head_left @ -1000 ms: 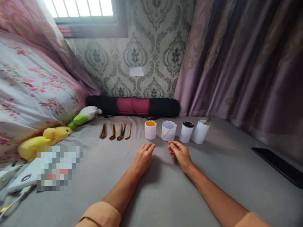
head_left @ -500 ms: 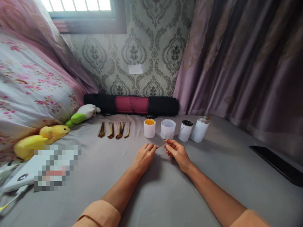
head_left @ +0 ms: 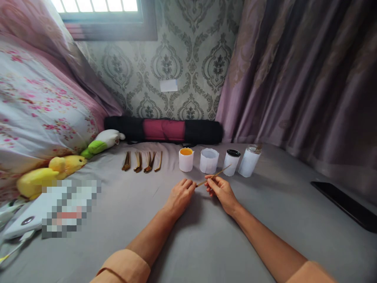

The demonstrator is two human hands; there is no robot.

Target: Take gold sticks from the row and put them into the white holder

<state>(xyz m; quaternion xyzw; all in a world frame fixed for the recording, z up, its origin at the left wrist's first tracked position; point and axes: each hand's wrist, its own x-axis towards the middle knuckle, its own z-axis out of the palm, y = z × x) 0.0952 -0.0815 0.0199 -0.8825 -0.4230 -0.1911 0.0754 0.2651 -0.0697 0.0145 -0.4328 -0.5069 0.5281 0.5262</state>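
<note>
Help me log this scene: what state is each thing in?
Stick: held, slanting
Right hand: pinching stick
Left hand: curled at stick's end
Leftmost cup: upright, orange top
Second cup: upright, open
Dark-topped can: upright
Jar: upright, lid unclear
Gold strips: bunched, one apart
Long roll: lying lengthwise
Black slab: lying flat
White device: cable apparently attached

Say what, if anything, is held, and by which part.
A thin brown stick: the right grip holds it near its middle; the left grip meets one end, perhaps pinching it.

Soft light, glaring window (head_left: 98,5)
Right of it, the curtain (head_left: 294,70) darkens; below it, pixelation masks a patch (head_left: 69,208).
</note>
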